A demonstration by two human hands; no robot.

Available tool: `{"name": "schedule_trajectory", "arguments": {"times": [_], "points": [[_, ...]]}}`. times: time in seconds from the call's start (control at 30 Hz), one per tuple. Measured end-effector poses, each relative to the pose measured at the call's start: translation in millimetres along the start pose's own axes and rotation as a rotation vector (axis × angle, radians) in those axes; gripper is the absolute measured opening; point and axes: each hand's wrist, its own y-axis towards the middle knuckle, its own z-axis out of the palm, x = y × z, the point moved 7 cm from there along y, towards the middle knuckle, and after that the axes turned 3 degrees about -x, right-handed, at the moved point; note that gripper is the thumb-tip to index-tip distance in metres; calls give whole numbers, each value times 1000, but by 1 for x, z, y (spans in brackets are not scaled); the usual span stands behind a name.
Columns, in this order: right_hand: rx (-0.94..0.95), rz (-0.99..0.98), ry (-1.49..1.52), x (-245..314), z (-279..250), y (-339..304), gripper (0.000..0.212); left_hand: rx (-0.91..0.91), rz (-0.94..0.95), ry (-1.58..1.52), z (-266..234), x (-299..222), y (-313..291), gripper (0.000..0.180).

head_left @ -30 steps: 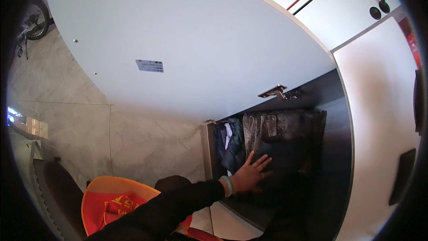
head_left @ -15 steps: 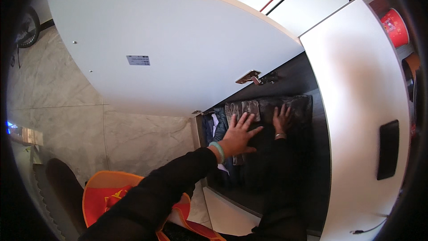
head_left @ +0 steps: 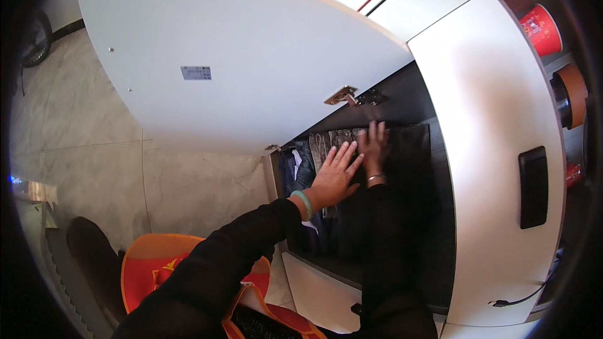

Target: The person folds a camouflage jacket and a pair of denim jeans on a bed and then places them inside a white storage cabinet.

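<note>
Looks like a home bedroom or closet area to me. White wardrobe with its door [head_left: 251, 63] swung open at 11 o'clock, folded clothes [head_left: 326, 150] stacked inside, marble-look tile floor [head_left: 81, 150] at 9.

1. An open cabinet compartment [head_left: 414, 113] with dark inner walls carries the things; its white door [head_left: 239, 69] is swung wide to the left.
2. Dark folded clothes [head_left: 326, 150] stand packed side by side on its floor, grey patterned pieces beside a dark blue one.
3. A further dark stack [head_left: 411, 150] fills the right part, touching the others.
4. A pale tiled floor [head_left: 94, 144] lies below the cabinet.
</note>
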Motion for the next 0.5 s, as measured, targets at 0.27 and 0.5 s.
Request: {"name": "schedule_trajectory", "arguments": {"times": [0.27, 0.5], "points": [[241, 21, 23, 0, 22, -30, 58, 240, -42, -16, 39, 3, -19, 72], [-64, 49, 138, 23, -31, 0, 52, -102, -39, -53, -2, -22, -11, 77]]}}
